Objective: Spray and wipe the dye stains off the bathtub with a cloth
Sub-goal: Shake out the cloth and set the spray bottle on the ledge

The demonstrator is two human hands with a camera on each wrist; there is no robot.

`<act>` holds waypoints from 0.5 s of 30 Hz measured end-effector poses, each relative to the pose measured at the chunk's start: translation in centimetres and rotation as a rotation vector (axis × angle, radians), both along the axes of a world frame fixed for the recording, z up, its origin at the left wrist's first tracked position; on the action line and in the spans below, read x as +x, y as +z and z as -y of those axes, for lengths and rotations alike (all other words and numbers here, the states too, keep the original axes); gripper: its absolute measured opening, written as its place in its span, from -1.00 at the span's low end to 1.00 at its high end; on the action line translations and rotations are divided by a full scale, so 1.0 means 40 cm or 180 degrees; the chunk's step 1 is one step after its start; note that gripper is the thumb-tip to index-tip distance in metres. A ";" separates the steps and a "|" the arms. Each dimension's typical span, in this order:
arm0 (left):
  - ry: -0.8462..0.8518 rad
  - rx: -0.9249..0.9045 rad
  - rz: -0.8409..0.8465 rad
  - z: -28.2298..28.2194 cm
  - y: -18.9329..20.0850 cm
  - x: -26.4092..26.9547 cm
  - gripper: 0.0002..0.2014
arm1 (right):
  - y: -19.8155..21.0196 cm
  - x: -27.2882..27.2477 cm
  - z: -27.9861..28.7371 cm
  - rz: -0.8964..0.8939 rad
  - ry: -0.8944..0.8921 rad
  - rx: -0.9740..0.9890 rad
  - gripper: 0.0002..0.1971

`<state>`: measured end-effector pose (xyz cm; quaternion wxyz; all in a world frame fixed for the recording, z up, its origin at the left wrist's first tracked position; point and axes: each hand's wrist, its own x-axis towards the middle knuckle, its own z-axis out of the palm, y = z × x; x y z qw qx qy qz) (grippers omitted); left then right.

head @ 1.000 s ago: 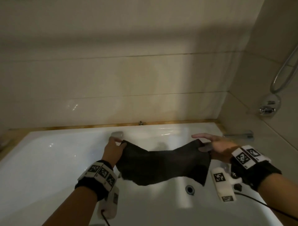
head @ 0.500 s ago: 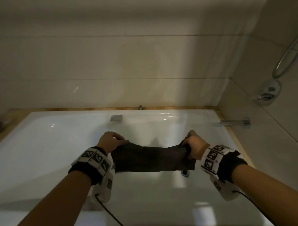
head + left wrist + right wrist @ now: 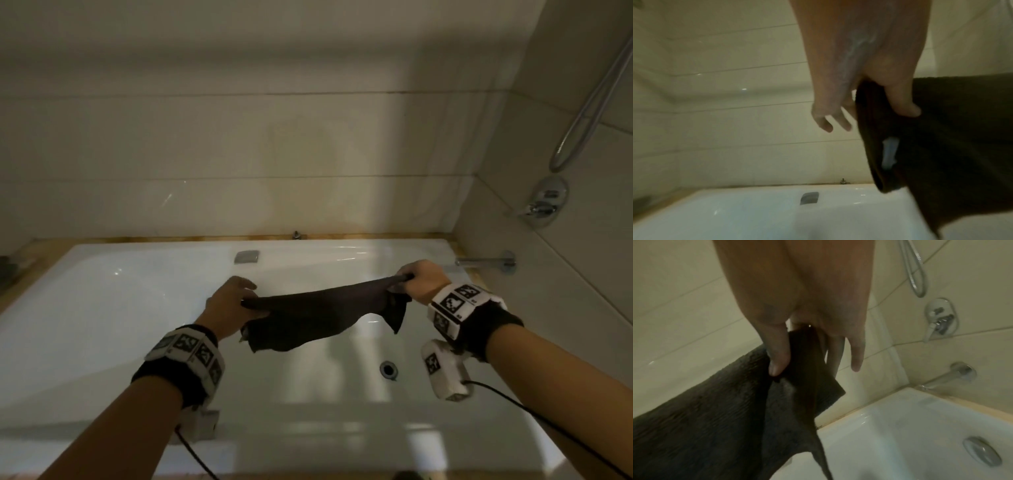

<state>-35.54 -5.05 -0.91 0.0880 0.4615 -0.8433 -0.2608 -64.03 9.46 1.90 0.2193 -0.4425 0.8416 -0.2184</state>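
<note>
A dark grey cloth point(image 3: 318, 313) hangs stretched between both hands above the white bathtub point(image 3: 102, 308). My left hand point(image 3: 233, 301) pinches its left end between thumb and fingers; the left wrist view shows the thumb point(image 3: 902, 104) pressed on the cloth point(image 3: 941, 138) with the outer fingers loose. My right hand point(image 3: 419, 281) grips the right end, held a little higher; in the right wrist view the thumb point(image 3: 777, 356) clamps the cloth point(image 3: 715, 418) against the fingers. I see no spray bottle and no clear dye stain.
A drain point(image 3: 388, 369) sits in the tub floor under my right wrist, an overflow plate point(image 3: 246, 257) on the far wall. A spout point(image 3: 486, 263), mixer valve point(image 3: 546, 205) and shower hose point(image 3: 582, 113) are on the right tiled wall. Cables trail from both wrist cameras.
Both hands have lifted and drawn the cloth out wider; the right end now sits higher than the left, and the view has tilted up towards the wall.
</note>
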 end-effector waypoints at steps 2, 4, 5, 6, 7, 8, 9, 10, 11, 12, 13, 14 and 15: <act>0.0205 0.0454 -0.0681 -0.018 0.017 0.006 -0.88 | 0.008 -0.006 -0.017 0.0458 -0.0315 -0.0279 -0.94; 0.0555 0.0867 -0.1370 -0.034 0.024 0.006 -0.92 | 0.013 -0.007 -0.023 0.1004 -0.0669 -0.0493 -0.91; 0.0757 0.1040 -0.1667 -0.040 0.024 0.006 -0.91 | 0.014 -0.007 -0.023 0.1288 -0.0851 -0.0603 -0.87; 0.0957 0.1191 -0.1895 -0.044 0.023 0.004 -0.85 | 0.015 -0.006 -0.021 0.1473 -0.1010 -0.0687 -0.85; 0.1128 0.1301 -0.2021 -0.046 0.019 0.001 -0.83 | 0.013 -0.006 -0.019 0.1462 -0.1119 -0.0701 -0.85; 0.1280 0.1337 -0.2051 -0.050 0.016 -0.003 -0.80 | 0.012 -0.005 -0.017 0.1324 -0.1180 -0.0646 -0.87; 0.1403 0.1292 -0.1975 -0.056 0.012 -0.006 -0.73 | 0.010 0.000 -0.016 0.1155 -0.1217 -0.0573 -0.85; 0.1501 0.1220 -0.1866 -0.060 0.006 -0.009 -0.68 | 0.008 0.005 -0.015 0.0976 -0.1219 -0.0492 -0.80; 0.1579 0.1164 -0.1768 -0.067 0.001 -0.011 -0.64 | 0.006 0.013 -0.014 0.0807 -0.1180 -0.0417 -0.76; 0.1639 0.1114 -0.1667 -0.074 -0.002 -0.013 -0.61 | 0.005 0.021 -0.012 0.0651 -0.1106 -0.0343 -0.74; 0.1698 0.1043 -0.1567 -0.082 -0.003 -0.013 -0.57 | 0.003 0.032 -0.008 0.0527 -0.1030 -0.0261 -0.71; 0.1765 0.0972 -0.1463 -0.088 -0.006 -0.013 -0.54 | 0.002 0.045 -0.005 0.0410 -0.0962 -0.0172 -0.66; 0.1828 0.0925 -0.1379 -0.096 -0.003 -0.013 -0.51 | 0.002 0.060 -0.002 0.0303 -0.0900 -0.0093 -0.62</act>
